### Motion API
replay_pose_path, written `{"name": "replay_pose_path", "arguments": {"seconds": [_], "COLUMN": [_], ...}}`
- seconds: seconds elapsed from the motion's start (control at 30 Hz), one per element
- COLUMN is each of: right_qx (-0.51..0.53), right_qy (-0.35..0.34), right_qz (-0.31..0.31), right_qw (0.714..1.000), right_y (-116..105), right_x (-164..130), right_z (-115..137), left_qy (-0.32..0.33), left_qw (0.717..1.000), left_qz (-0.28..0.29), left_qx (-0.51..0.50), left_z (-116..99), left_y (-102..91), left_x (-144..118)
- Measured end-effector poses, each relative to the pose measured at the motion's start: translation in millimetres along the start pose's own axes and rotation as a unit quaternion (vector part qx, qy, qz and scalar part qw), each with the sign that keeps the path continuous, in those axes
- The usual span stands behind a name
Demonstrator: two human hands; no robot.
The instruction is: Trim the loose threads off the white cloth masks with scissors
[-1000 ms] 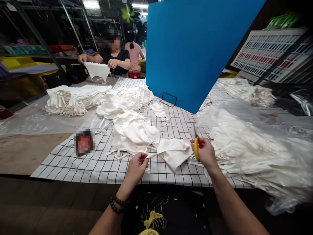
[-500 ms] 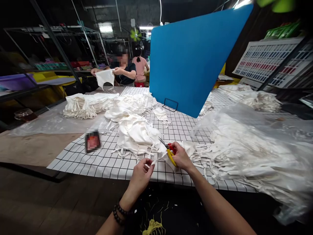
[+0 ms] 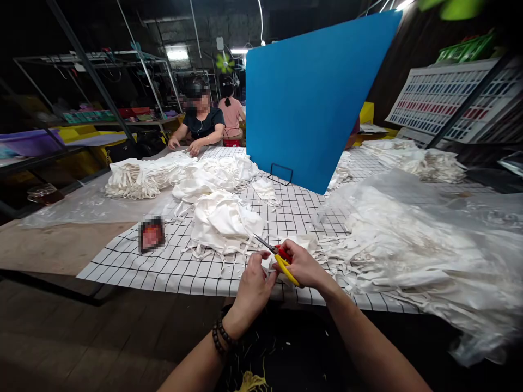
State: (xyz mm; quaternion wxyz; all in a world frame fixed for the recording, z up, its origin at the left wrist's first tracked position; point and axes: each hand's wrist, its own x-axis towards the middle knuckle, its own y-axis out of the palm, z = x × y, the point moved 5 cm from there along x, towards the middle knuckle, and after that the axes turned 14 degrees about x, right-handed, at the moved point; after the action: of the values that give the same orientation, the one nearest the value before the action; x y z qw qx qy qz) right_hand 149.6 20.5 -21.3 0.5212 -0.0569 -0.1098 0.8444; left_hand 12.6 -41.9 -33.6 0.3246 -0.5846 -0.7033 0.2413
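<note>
My right hand [image 3: 302, 264] is closed round scissors [image 3: 288, 270] with one red and one yellow handle. Their pointed blades reach up and left over the cloth. Just left of them, my left hand [image 3: 254, 283] has its fingers bent toward the thumb, pinching a bit of white fabric [image 3: 266, 263]; much of that fabric is hidden behind the fingers and the scissors. Beyond my hands lies a heap of white cloth pieces [image 3: 223, 220] with thin straps. A larger mass of white strapped pieces [image 3: 412, 245], partly under clear plastic, spreads to the right.
A blue panel [image 3: 302, 103] stands on the grid-patterned tablecloth [image 3: 171, 272]. White pieces are stacked [image 3: 139, 177] at the back left, near a co-worker [image 3: 204, 122]. A pixelated dark item [image 3: 151, 234] lies front left. Another person [image 3: 231, 114] sits farther back.
My left hand has moved right and up, close to the scissors, which have shifted slightly left and down. The co-worker has lowered the white piece, and their hands now rest at the stack.
</note>
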Motion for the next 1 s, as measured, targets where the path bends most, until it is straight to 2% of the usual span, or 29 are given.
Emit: {"name": "replay_pose_path", "arguments": {"seconds": [0.13, 0.3, 0.4, 0.5, 0.57, 0.67, 0.77, 0.83, 0.87, 0.9, 0.93, 1.0], "right_qx": [-0.007, -0.021, -0.026, -0.027, -0.031, -0.054, -0.094, -0.147, -0.172, -0.185, -0.182, -0.139], "right_qy": [-0.004, -0.006, -0.003, -0.002, -0.009, -0.033, -0.07, -0.137, -0.182, -0.209, -0.205, -0.126], "right_qz": [0.011, 0.006, -0.038, -0.111, -0.173, -0.258, -0.311, -0.322, -0.313, -0.275, -0.216, -0.061], "right_qw": [1.0, 1.0, 0.999, 0.993, 0.984, 0.964, 0.943, 0.925, 0.916, 0.92, 0.937, 0.98], "right_y": [-1.1, -11.0, -20.2, -35.1, -52.9, -90.2, -121.6, -125.5, -120.5, -110.7, -97.9, -68.5], "right_x": [-2.9, -11.2, -15.2, -16.2, -15.6, -11.9, 0.1, 13.7, 22.0, 32.9, 45.9, 71.5], "right_z": [1.0, -14.5, -35.9, -53.9, -54.4, -27.3, 29.7, 75.8, 96.6, 111.4, 118.2, 109.7], "left_qy": [0.03, 0.114, 0.127, 0.101, 0.09, 0.096, 0.11, 0.116, 0.115, 0.112, 0.104, 0.075], "left_qw": [0.998, 0.986, 0.979, 0.968, 0.954, 0.936, 0.918, 0.902, 0.894, 0.888, 0.884, 0.884], "left_qz": [0.041, 0.069, 0.131, 0.229, 0.279, 0.317, 0.32, 0.311, 0.305, 0.3, 0.294, 0.282], "left_qx": [0.043, 0.096, 0.085, 0.0, -0.052, -0.121, -0.208, -0.275, -0.306, -0.33, -0.347, -0.365], "left_z": [3.8, -2.3, -7.3, -13.9, -23.0, -45.5, -75.7, -94.9, -102.2, -107.0, -108.7, -101.5], "left_y": [-0.6, -18.2, -31.7, -37.3, -35.5, -26.9, -17.9, -13.6, -11.3, -8.7, -5.4, 3.0], "left_x": [0.6, 1.4, 0.9, 0.1, 0.2, 3.1, 9.8, 15.9, 19.1, 22.1, 24.8, 28.4]}}
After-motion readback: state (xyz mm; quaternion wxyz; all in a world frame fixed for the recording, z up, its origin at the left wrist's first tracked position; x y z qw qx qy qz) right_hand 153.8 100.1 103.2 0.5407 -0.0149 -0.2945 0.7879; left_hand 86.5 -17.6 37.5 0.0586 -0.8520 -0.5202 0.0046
